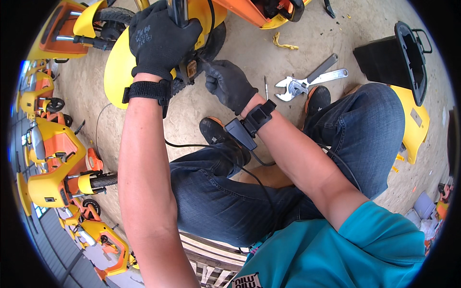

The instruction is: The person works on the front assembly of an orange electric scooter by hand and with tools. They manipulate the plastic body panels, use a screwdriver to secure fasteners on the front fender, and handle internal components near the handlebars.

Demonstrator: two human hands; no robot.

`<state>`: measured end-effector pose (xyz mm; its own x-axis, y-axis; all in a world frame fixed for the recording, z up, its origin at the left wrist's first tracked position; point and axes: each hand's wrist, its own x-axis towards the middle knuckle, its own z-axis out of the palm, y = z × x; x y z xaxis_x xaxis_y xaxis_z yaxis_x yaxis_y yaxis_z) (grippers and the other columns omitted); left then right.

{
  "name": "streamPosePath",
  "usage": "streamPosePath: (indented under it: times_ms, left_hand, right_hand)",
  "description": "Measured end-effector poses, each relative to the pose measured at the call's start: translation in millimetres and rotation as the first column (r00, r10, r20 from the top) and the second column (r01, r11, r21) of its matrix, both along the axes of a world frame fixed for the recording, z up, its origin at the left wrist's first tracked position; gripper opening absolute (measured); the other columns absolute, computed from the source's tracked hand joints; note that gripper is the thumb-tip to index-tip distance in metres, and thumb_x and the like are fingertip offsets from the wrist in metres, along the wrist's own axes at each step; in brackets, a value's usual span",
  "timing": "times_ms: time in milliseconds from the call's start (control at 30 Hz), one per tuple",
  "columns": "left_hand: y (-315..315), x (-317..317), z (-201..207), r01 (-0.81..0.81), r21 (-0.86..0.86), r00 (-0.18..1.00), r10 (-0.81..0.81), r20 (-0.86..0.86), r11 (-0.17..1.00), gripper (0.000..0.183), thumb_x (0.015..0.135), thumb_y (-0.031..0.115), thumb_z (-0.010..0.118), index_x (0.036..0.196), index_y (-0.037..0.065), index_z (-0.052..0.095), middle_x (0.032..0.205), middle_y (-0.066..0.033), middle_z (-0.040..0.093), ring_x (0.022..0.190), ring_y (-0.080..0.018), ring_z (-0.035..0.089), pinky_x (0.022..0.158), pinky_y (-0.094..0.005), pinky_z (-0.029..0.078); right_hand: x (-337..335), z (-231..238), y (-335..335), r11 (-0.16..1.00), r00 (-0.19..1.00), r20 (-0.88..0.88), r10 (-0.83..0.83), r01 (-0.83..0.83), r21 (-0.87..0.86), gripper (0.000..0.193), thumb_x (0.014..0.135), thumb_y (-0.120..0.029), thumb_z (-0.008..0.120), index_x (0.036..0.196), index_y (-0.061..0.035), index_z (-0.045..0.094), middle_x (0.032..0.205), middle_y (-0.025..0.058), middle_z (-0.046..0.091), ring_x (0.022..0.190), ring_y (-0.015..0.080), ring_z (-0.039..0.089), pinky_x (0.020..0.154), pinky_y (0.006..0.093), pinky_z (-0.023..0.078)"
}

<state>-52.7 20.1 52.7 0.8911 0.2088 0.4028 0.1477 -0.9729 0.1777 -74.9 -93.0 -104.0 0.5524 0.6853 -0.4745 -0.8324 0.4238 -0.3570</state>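
To my eye, the yellow fender (117,72) is smooth, glossy plastic. The gloves (161,42) look like matt cloth, the wrench heads (297,87) are shining metal, the trousers (357,132) are rough denim, the floor (249,41) dull concrete.

The floor (259,48) was pale grey-beige, stained and specked, under bright, even light. Along its left edge rose a grey ribbed wall (45,245), with parked yellow scooters (50,180) lined before it. Slatted wood (211,248) showed at its near edge, clutter (425,204) towards its right edge.
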Motion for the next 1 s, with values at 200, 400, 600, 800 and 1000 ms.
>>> streamPosePath:
  times_ms: [200, 400, 600, 800, 1000]
  left_hand:
    - [2.2, -0.3, 0.0, 0.030, 0.002, 0.999, -0.030, -0.012, 1.000, 0.032, 0.065, 0.028, 0.070, 0.083, 0.001, 0.069, 0.080, -0.0193, 0.067, 0.085, -0.0376, 0.061, 0.083, -0.0465, 0.047]
    - [-0.6, 1.5, 1.4, 0.026, -0.014, 1.000, -0.027, -0.012, 1.000, 0.032, 0.065, 0.028, 0.070, 0.083, 0.002, 0.069, 0.080, -0.0188, 0.067, 0.085, -0.0370, 0.062, 0.081, -0.0463, 0.048]
    - [2.7, 0.5, -0.2, -0.008, -0.031, 0.999, 0.007, -0.040, 0.999, 0.030, 0.066, 0.028, 0.070, 0.080, 0.002, 0.069, 0.076, -0.0183, 0.067, 0.082, -0.0368, 0.062, 0.080, -0.0464, 0.048]
    - [2.7, 0.7, -0.7, 0.040, 0.003, 0.999, -0.040, -0.003, 0.999, 0.029, 0.065, 0.028, 0.070, 0.077, 0.001, 0.069, 0.074, -0.0184, 0.066, 0.080, -0.0369, 0.062, 0.081, -0.0463, 0.048]
    - [2.6, 1.0, -1.1, 0.023, 0.002, 1.000, -0.023, -0.006, 1.000, 0.028, 0.066, 0.027, 0.069, 0.076, 0.001, 0.068, 0.074, -0.0185, 0.066, 0.079, -0.0367, 0.062, 0.082, -0.0461, 0.047]
  right_hand:
    - [8.5, -1.6, -7.7, 0.977, 0.976, -0.154, 0.151, -0.124, 0.176, 0.023, 0.101, -0.029, 0.051, 0.092, -0.0092, 0.057, 0.073, 0.0012, 0.054, 0.061, 0.0107, 0.049, 0.053, 0.0242, 0.041]
    - [5.2, -29.2, -3.5, 0.993, 0.936, 0.340, 0.089, -0.109, 0.040, 0.021, 0.101, -0.027, 0.056, 0.094, -0.0070, 0.059, 0.076, 0.0007, 0.051, 0.062, 0.0106, 0.047, 0.057, 0.0231, 0.042]
    - [1.3, -13.1, 2.0, 0.988, 0.990, -0.128, 0.055, -0.035, 0.152, 0.026, 0.102, -0.031, 0.054, 0.096, -0.0066, 0.059, 0.079, 0.0014, 0.053, 0.062, 0.0108, 0.047, 0.056, 0.0223, 0.042]
    - [15.5, -14.7, -9.9, 0.927, 0.942, -0.191, 0.276, -0.208, 0.311, 0.034, 0.103, -0.039, 0.049, 0.099, -0.0069, 0.060, 0.076, -0.0003, 0.053, 0.057, 0.0069, 0.044, 0.050, 0.0193, 0.040]
    - [9.0, -12.5, -6.5, 0.984, 0.984, 0.051, 0.168, -0.170, 0.050, 0.026, 0.101, -0.032, 0.056, 0.100, -0.0063, 0.059, 0.073, -0.0011, 0.051, 0.060, 0.0062, 0.047, 0.052, 0.0202, 0.042]
